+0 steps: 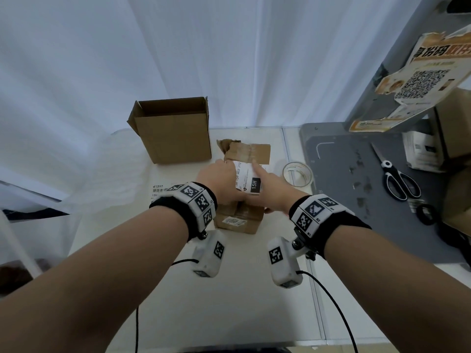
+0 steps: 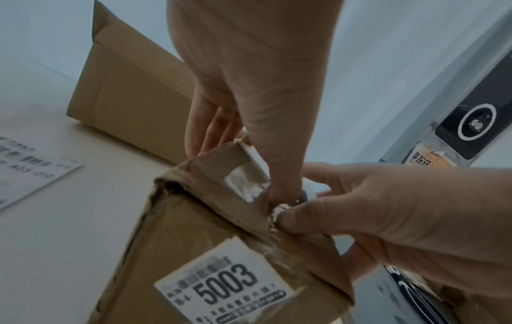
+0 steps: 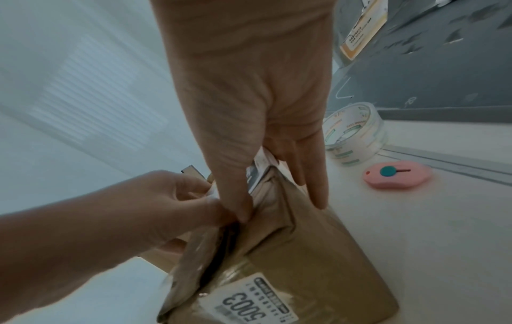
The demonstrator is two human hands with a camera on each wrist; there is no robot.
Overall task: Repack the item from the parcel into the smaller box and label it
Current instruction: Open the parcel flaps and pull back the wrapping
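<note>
A worn brown parcel (image 1: 239, 220) with a "5003" sticker (image 2: 221, 285) stands mid-table. Its far flap (image 1: 251, 151) lies folded back. My left hand (image 1: 219, 174) pinches the left top flap (image 2: 221, 173) between thumb and fingers. My right hand (image 1: 262, 179) grips the right top flap (image 3: 274, 197), which carries a white shipping label (image 1: 248, 179). The two thumbs meet at the torn middle seam. What the parcel holds is hidden. A clean open cardboard box (image 1: 175, 133) stands upright behind the parcel to the left. A loose printed label sheet (image 1: 159, 191) lies flat left of my left wrist.
A clear tape roll (image 1: 297, 173) sits just right of the parcel, with a pink box cutter (image 3: 396, 176) beside it. Scissors (image 1: 398, 179) lie on the grey mat (image 1: 344, 189) at the right. More boxes stand at the far right. White curtains hang behind the table.
</note>
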